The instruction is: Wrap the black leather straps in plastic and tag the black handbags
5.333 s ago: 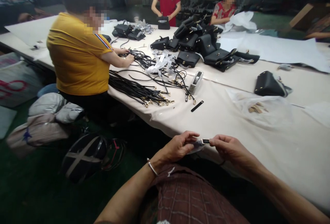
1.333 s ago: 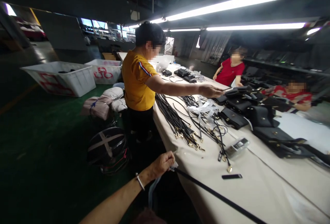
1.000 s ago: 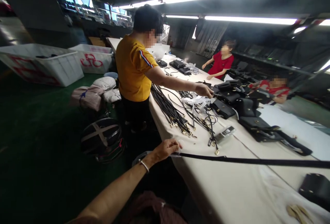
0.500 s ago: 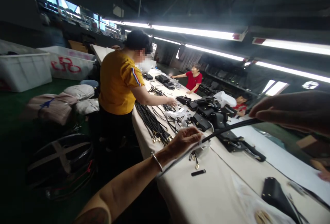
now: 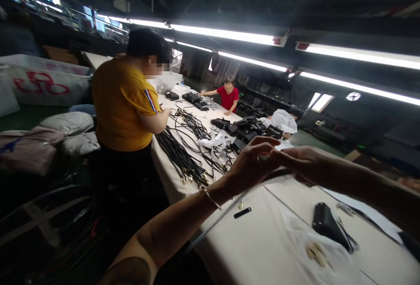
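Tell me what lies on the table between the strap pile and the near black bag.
Head view: a short black tab lies there on the table; the rest is mostly bare cloth.

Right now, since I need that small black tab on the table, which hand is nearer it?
Left. The left hand, pinching clear plastic, is almost over the tab; the right hand is off to its right.

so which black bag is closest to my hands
The lone bag lying near the right hand; the other bags are piled farther up the table, by the person in red.
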Available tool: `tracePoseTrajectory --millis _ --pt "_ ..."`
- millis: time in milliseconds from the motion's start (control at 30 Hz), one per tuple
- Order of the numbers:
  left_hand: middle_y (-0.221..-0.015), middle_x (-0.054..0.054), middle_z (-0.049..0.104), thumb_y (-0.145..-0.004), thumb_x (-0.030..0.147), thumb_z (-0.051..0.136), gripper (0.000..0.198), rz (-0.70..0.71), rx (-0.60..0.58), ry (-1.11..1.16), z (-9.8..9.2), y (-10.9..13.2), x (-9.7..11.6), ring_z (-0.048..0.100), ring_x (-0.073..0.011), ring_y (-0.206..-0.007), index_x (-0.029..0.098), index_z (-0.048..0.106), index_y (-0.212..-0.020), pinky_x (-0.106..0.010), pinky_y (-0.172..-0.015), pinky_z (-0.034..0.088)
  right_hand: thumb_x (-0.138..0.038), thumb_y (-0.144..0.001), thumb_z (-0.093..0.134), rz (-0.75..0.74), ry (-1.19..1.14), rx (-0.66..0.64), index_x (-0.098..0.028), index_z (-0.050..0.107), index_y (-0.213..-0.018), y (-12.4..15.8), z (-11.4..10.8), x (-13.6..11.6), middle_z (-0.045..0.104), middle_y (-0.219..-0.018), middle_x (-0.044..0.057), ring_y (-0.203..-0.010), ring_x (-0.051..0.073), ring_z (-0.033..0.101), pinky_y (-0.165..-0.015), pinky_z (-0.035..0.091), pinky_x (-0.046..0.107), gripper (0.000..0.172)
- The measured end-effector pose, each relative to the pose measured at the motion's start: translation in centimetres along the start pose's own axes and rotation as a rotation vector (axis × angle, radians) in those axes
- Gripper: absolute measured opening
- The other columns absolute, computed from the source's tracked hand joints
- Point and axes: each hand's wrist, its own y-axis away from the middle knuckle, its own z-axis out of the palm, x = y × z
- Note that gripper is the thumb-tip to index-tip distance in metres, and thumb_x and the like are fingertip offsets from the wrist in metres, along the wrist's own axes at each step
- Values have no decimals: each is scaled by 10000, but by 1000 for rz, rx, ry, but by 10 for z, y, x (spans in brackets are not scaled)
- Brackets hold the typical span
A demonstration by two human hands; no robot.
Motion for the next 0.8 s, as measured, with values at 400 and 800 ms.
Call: tracePoseTrajectory --millis 400,800 --pt "-716 0 557 -954 364 480 258 -579 -237 -186 -33 124 -56 495 -128 -643 155 632 -964 -237 -637 414 -663 -785 676 382 -629 -184 -173 580 -778 17 45 102 291 -504 -100 -447 42 143 -424 86 206 499" --pt "-815 -26 603 -980 403 402 342 -695 -332 154 11 175 -80 508 -123 -634 177 548 -1192 -243 -658 449 -411 -948 527 -82 -711 448 -311 631 -1057 27 144 134 707 -1038 91 -1020 310 690 -924 563 532 181"
